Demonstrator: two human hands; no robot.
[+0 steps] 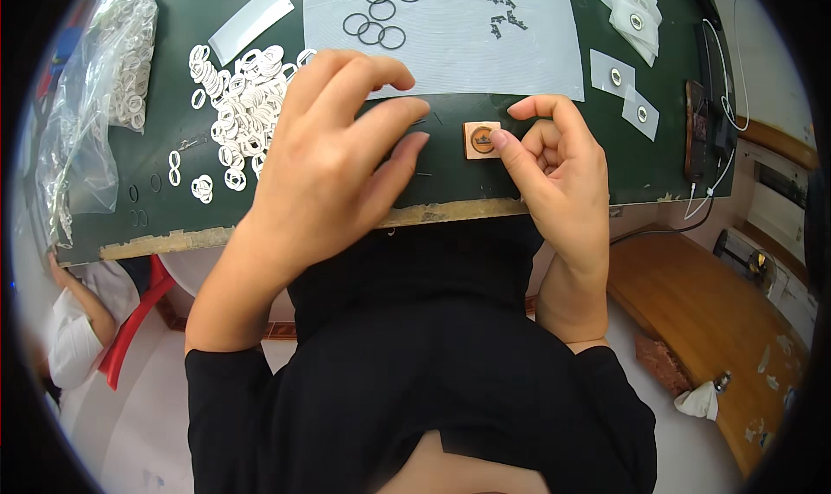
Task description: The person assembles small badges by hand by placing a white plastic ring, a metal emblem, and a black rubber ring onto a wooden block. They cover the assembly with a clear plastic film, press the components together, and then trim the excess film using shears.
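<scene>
A small square wooden block (473,151) lies flat near the table's front edge. On it sits a round dark ring-shaped piece (481,138) with a small figure inside. My right hand (567,169) is at the block's right side, thumb tip pressed on its edge. Its index finger arches clear of the block and the other fingers are curled. To the left, my left hand (333,152) hovers over the table, thumb and fingers apart, with nothing visible between them. White oval rings (251,104) are heaped beyond it, partly hidden by the hand.
Black rings (392,37) and small black figures (500,22) lie on a pale sheet (441,70). Small clear packets (640,113) are at right, a dark power strip (695,130) beyond. A plastic bag of white rings (132,70) stands left. Another person's arm (86,308) shows lower left.
</scene>
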